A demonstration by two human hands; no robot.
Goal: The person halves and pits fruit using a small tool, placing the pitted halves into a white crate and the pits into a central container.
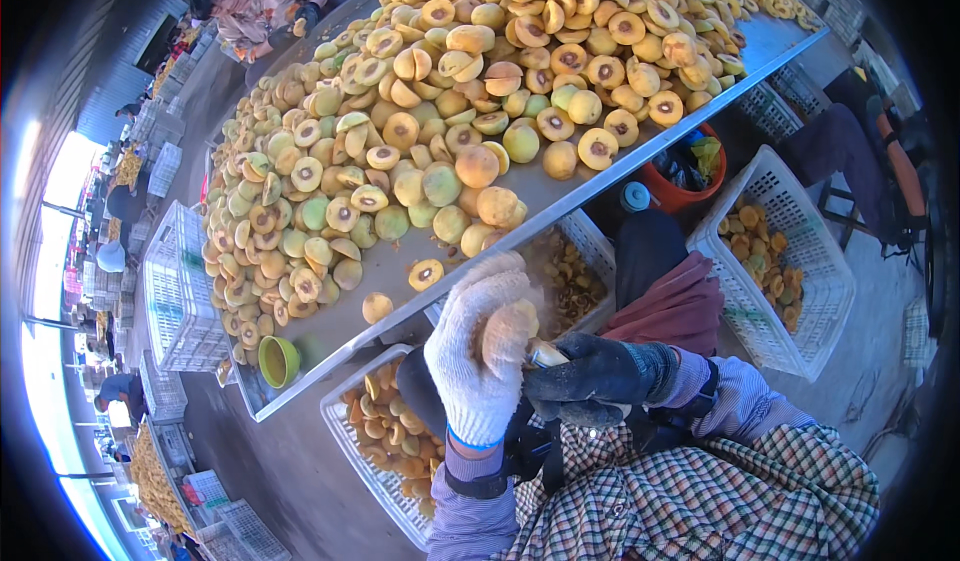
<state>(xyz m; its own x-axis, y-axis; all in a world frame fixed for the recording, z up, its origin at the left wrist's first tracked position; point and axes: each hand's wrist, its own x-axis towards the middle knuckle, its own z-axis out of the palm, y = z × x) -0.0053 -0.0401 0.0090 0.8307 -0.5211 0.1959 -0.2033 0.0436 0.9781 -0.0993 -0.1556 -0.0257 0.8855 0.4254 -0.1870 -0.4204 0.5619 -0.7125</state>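
Observation:
My left hand (478, 351), in a white knitted glove, is closed around a yellow peach half (512, 329), blurred by motion. Beside it my right hand (600, 373), in a dark glove, grips a small pitting tool (546, 354); only a short pale part of it shows, against the fruit. Both hands are over my lap, just off the near edge of a metal table (375, 323). A large heap of halved peaches (400, 131), many with brown centres, covers that table.
Below my hands is a crate of brown scraps (570, 296). Crates of peach halves stand at lower left (345, 431) and right (735, 306). A red bucket (690, 186) sits under the table edge, a green cup (279, 361) at its left corner. Other people work nearby.

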